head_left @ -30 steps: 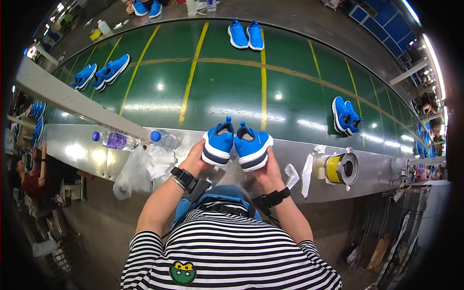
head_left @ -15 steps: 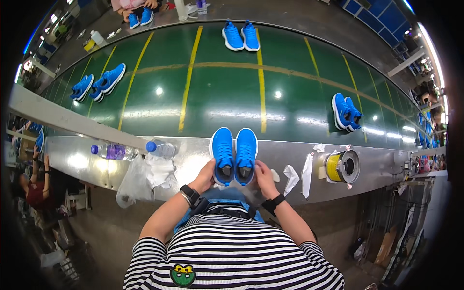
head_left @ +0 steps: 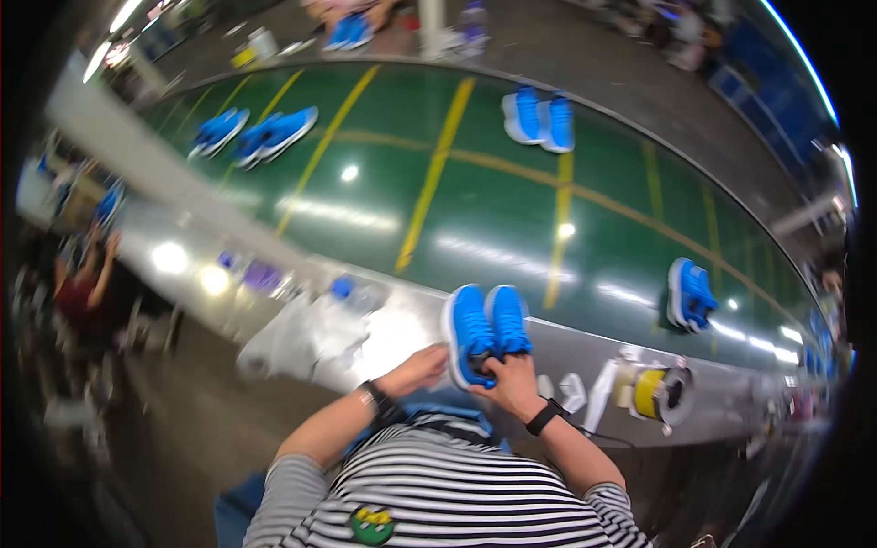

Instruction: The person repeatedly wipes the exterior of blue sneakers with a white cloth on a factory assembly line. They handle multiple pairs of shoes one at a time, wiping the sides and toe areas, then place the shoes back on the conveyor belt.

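Note:
A pair of blue lace-up sneakers with white soles, a left shoe (head_left: 469,333) and a right shoe (head_left: 508,321), sits side by side at the metal ledge's edge, toes pointing away from me. My right hand (head_left: 513,384) is closed on their heels, its fingers at the dark collar openings. Just left of the pair, my left hand (head_left: 420,370) has its fingers bent together. Nothing shows in it, and blur hides whether its fingertips touch the left shoe.
Beyond the metal ledge (head_left: 585,342) runs a green conveyor belt (head_left: 365,219) with yellow lines, carrying more blue sneakers (head_left: 539,121). Left on the ledge lie bottles (head_left: 343,290) and a plastic bag (head_left: 306,342); right are white paper pieces (head_left: 600,393) and a yellow-labelled roll (head_left: 650,395). A person (head_left: 352,14) sits across.
My left hand has left the left shoe's side. My right hand has shifted from the right shoe's side onto the heels. The view has turned, with the pair now tilted and closer together.

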A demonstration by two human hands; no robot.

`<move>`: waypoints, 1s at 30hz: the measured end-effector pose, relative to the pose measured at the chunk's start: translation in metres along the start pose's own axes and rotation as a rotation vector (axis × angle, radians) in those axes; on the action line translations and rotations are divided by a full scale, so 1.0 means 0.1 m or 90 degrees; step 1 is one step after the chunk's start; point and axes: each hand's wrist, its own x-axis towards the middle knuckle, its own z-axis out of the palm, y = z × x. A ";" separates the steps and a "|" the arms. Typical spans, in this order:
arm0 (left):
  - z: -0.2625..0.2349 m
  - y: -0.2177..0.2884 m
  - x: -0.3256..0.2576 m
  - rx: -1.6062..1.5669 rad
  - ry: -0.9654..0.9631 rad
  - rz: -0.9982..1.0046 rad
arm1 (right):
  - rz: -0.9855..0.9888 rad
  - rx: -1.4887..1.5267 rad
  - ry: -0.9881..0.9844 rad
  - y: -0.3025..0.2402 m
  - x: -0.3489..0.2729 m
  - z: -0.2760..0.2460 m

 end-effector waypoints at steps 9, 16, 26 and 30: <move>-0.45 -0.35 -0.87 0.002 0.284 0.006 | 0.115 -0.126 0.220 1.60 0.86 -1.03; -0.80 -0.73 -1.76 -0.029 0.475 0.096 | 0.471 -0.117 0.043 2.43 1.04 -0.87; -2.28 -0.04 -2.34 -0.124 0.789 0.429 | 0.073 0.106 0.242 0.75 1.39 -1.32; -3.19 0.79 -2.43 0.040 0.756 0.492 | -0.007 0.295 0.257 -1.02 1.56 -1.64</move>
